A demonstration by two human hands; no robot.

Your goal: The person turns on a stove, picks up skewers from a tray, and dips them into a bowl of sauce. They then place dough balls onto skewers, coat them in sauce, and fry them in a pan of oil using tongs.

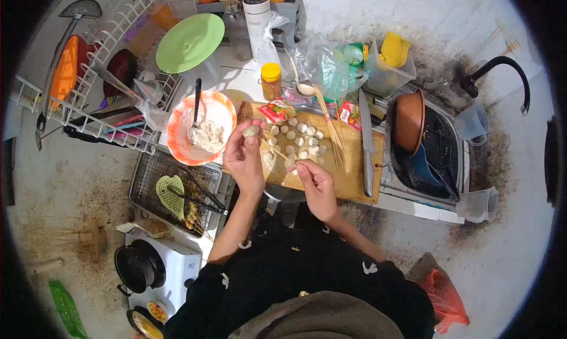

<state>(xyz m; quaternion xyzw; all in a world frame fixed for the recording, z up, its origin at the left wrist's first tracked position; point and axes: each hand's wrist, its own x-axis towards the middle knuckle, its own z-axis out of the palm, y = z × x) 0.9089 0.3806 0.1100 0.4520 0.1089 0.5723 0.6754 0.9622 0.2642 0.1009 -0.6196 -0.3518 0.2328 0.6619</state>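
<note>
My left hand is raised over the left edge of the wooden board, its thumb and fingers closed on a small greyish ball. Lower and to the right, my right hand pinches the end of a thin wooden skewer, which slants up toward my left hand. Several pale round balls lie spread on the board beneath. A bundle of bamboo skewers rests to their right. Left of my left hand stands an orange-and-white bowl of pale dough-like mix with a black-handled spoon.
A large knife lies along the board's right side, with seasoning packets and a yellow-lidded jar behind. At right is a sink holding a brown pot. A wire-lined tray and stove stand lower left.
</note>
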